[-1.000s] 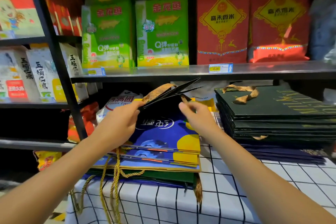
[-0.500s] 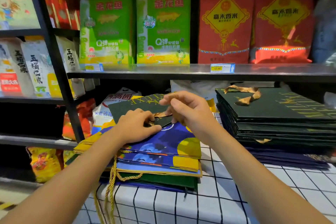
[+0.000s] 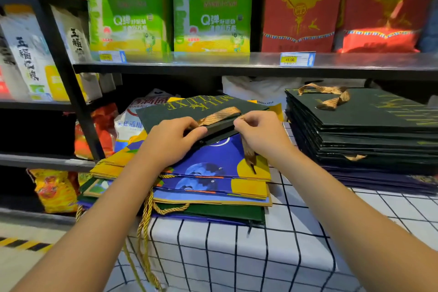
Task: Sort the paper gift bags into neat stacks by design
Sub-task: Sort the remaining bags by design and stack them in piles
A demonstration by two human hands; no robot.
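A flat dark green gift bag (image 3: pixel 189 108) with gold lettering and a tan ribbon handle (image 3: pixel 219 115) lies atop the mixed pile (image 3: pixel 213 182), mouth toward the person, long axis running away. The left hand (image 3: pixel 169 141) and right hand (image 3: pixel 259 136) both pinch its near folded edge.

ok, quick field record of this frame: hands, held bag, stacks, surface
left hand: grips the near edge of the dark green bag, thumb on top
right hand: pinches the same edge by the gold ribbon handle
dark green bag: flat, gold lettering up, on the mixed pile
mixed pile: blue-and-yellow bags uppermost, green and purple below, gold cords hanging off the front
sorted stack: dark green bags, to the right
surface: white grid-pattern tablecloth
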